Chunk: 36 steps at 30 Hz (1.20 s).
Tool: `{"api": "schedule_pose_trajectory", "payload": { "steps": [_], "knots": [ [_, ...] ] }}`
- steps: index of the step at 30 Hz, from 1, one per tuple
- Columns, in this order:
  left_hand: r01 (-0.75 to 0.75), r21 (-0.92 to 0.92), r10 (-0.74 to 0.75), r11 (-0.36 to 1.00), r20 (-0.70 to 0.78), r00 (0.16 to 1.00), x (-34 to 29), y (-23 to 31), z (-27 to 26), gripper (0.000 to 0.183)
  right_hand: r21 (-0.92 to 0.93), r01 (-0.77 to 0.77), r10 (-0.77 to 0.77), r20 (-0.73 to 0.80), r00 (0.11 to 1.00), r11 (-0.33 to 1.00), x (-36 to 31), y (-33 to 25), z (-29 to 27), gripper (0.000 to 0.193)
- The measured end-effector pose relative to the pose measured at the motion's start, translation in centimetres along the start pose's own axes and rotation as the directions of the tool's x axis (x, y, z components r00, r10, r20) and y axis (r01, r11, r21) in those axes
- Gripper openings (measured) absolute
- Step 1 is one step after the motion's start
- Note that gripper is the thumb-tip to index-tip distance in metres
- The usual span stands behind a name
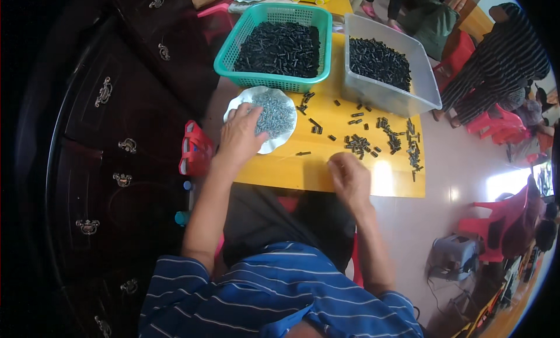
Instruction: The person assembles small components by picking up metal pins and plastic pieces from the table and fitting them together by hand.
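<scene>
My left hand [240, 138] reaches over a white plate with a wavy rim [231, 107]. Its thumb and fingers are apart, with the fingertips at a heap of small, shiny metal pieces [275, 113] on the plate. Closer to the table's front edge, my right hand [352, 177] is closed with its fingers curled in; whatever they hold is hidden. Beyond it lies a loose pile of short black cylindrical pieces [357, 144]. More black pieces with metal ends [413, 154] are gathered toward the table's right edge. A single thin dark piece [303, 153] rests between my hands.
A green mesh basket [224, 69] and a clear plastic bin [379, 96], both full of black pieces, stand at the back of the yellow table [274, 177]. Dark drawers [87, 163] flank the left side; a red bag [195, 148] is beside them. Red chairs and people are at right.
</scene>
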<state>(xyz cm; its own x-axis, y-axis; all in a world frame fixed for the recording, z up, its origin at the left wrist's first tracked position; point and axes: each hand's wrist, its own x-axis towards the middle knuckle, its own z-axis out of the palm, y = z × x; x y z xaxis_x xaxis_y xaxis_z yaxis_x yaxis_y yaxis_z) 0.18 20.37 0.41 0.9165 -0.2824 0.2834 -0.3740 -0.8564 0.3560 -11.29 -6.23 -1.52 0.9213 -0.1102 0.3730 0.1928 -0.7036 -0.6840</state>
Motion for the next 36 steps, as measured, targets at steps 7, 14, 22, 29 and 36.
{"api": "schedule_pose_trajectory", "payload": {
  "steps": [7,14,22,29,36],
  "knots": [
    [0.033,-0.015,-0.032,0.999,0.09,0.995,0.4,-1.9,0.0,0.057,0.112,0.04,-0.072,0.294,0.953,0.993,-1.6,-1.7,2.0,0.011],
    [-0.096,-0.073,0.096,0.993,-0.002,0.995,1.5,-2.7,0.9,0.024,0.068,0.056,-0.075,0.321,0.944,0.996,-2.1,-1.5,1.7,0.011],
    [-0.189,-0.141,0.169,0.972,-0.144,0.975,3.3,-2.2,0.7,0.009,0.051,0.111,-0.12,0.243,0.963,0.992,-2.6,-0.3,1.7,0.012],
    [-0.267,-0.298,0.292,0.916,0.041,0.956,5.7,5.1,0.9,0.012,0.037,0.141,-0.145,0.161,0.976,0.989,-2.5,0.2,2.0,0.014],
    [-0.376,-0.465,0.529,0.801,0.256,0.809,9.7,15.3,8.1,0.013,-0.045,0.259,-0.254,0.092,0.963,0.965,-2.6,1.3,3.3,0.029]
  ]
}}
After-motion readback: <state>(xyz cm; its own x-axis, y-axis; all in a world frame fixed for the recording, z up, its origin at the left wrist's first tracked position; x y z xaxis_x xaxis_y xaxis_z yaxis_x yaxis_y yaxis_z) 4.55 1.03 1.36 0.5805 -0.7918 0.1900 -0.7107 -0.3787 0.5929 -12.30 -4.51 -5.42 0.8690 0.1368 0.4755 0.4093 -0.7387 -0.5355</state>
